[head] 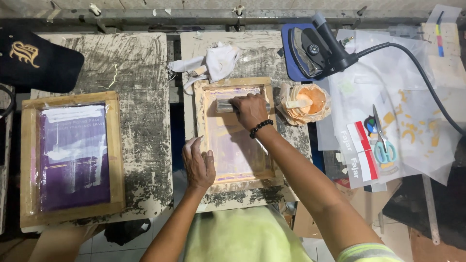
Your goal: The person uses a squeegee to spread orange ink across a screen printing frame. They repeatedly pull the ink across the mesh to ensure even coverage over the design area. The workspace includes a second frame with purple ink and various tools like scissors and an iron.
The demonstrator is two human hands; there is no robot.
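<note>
A small wooden-framed printing screen (pixel 272 167) lies on a stained board in the middle. My right hand (pixel 250 110), with a black bead bracelet on the wrist, grips a squeegee (pixel 224 105) set across the upper part of the screen's mesh. My left hand (pixel 198 165) lies flat, palm down, on the frame's lower left edge and the board beside it. The mesh shows pale purple and orange tints.
A larger wooden screen with purple mesh (pixel 73 155) lies on the left board. White rags (pixel 213 63), an open bag of orange ink with a stick (pixel 306 102), a heat tool on a blue pad (pixel 315 48), scissors (pixel 383 145), printed sheets and a black cap (pixel 34 60) surround it.
</note>
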